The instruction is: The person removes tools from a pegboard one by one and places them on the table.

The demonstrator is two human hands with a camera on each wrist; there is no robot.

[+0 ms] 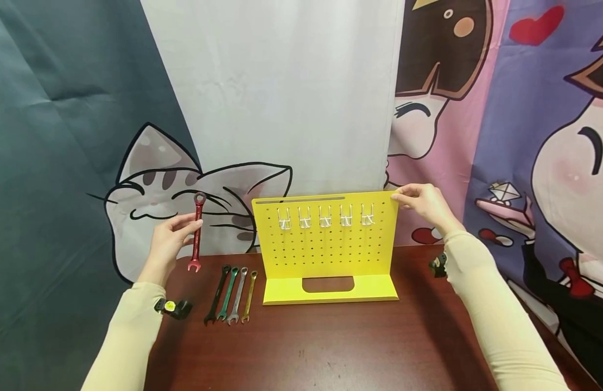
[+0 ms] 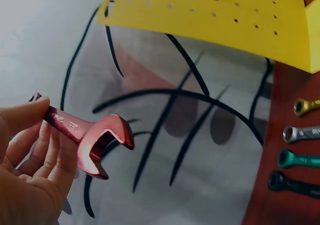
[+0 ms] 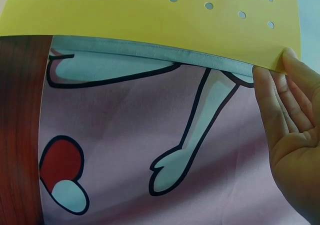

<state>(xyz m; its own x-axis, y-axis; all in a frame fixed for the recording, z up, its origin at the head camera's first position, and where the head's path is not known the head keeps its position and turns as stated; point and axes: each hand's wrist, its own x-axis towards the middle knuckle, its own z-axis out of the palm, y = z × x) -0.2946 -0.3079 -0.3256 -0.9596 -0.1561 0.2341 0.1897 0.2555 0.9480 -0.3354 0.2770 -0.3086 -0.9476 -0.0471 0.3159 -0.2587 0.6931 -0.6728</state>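
My left hand [image 1: 171, 239] pinches a red combination wrench [image 1: 197, 233] at its shaft, held upright above the table, ring end up and open end down. In the left wrist view the wrench's open jaw [image 2: 107, 140] points away from the fingers. With thumb and fingers, my right hand [image 1: 423, 201] pinches the top right corner of a yellow pegboard [image 1: 325, 255]. Several white metal hooks [image 1: 325, 217] hang in a row across the board's upper part. The right wrist view shows the thumb on the front of the board [image 3: 150, 25] and fingers behind its edge.
Left of the board, a black wrench [image 1: 216, 296], a green wrench [image 1: 228, 294], a silver wrench [image 1: 237, 296] and a yellow wrench [image 1: 249, 297] lie side by side on the brown table [image 1: 311, 347]. A printed cartoon curtain [image 1: 301, 98] hangs behind the table.
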